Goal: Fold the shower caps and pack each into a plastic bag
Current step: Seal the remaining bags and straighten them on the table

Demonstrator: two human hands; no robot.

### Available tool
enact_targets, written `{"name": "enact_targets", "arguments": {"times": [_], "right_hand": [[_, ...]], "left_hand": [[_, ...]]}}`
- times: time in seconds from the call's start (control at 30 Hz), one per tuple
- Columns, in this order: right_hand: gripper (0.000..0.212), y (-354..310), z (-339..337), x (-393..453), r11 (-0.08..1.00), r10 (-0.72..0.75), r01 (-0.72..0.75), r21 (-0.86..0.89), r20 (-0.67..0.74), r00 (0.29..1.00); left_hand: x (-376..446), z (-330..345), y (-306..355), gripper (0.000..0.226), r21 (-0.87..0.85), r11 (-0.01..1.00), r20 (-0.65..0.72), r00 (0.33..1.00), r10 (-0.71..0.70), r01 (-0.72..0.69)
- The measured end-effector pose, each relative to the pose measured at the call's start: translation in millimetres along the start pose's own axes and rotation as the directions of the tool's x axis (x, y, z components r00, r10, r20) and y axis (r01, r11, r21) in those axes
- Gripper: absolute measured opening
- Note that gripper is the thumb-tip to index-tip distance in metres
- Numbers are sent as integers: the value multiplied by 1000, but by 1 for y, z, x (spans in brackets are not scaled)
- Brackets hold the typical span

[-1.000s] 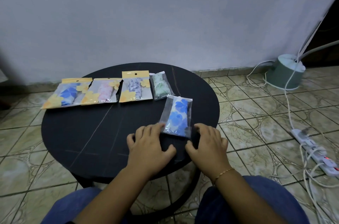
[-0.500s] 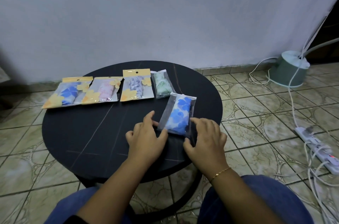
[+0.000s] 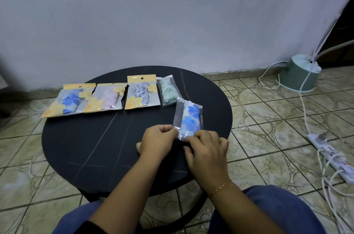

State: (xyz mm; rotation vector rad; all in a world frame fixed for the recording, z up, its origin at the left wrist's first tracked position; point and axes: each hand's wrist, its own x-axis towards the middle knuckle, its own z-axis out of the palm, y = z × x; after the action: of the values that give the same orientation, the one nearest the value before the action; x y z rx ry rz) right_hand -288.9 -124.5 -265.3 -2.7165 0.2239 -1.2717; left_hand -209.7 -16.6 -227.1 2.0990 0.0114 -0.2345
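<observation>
A clear plastic bag holding a folded blue-flowered shower cap (image 3: 188, 118) lies on the round black table (image 3: 95, 138), right of centre. My left hand (image 3: 157, 142) pinches the bag's near left corner with curled fingers. My right hand (image 3: 206, 147) grips the bag's near right end; its fingertips cover that edge. A smaller clear bag with a green-patterned cap (image 3: 168, 90) lies just beyond it.
Three packed bags with yellow header cards lie in a row at the table's far edge: a blue one (image 3: 70, 100), a pink one (image 3: 107, 97), a grey-patterned one (image 3: 142, 93). On the tiled floor to the right are a green bucket (image 3: 298, 74) and a white power strip (image 3: 329, 155) with cables.
Both hands have moved from flat on the table up to the blue bag's near end and closed on it. The bag has shifted slightly to the right and away from me.
</observation>
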Motion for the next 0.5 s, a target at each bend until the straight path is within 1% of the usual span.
{"name": "enact_targets", "arguments": {"times": [0.07, 0.2, 0.33, 0.43, 0.5], "right_hand": [[18, 2, 2, 0, 1000, 22, -22, 5, 31, 999], [25, 2, 4, 1, 997, 74, -75, 20, 47, 996], [22, 4, 3, 2, 990, 135, -136, 21, 30, 990], [18, 11, 2, 5, 980, 196, -196, 45, -12, 980], [18, 18, 1, 7, 969, 231, -226, 98, -41, 972]], "left_hand": [[1, 4, 1, 8, -78, 997, 41, 999, -5, 8], [-3, 14, 9, 16, -135, 990, 143, 990, -6, 25], [-9, 24, 26, 9, -130, 991, 157, 988, -1, 21], [-12, 30, 40, 10, -77, 996, 165, 985, 53, -41], [-15, 33, 50, 15, -21, 995, 156, 983, 97, -95]]}}
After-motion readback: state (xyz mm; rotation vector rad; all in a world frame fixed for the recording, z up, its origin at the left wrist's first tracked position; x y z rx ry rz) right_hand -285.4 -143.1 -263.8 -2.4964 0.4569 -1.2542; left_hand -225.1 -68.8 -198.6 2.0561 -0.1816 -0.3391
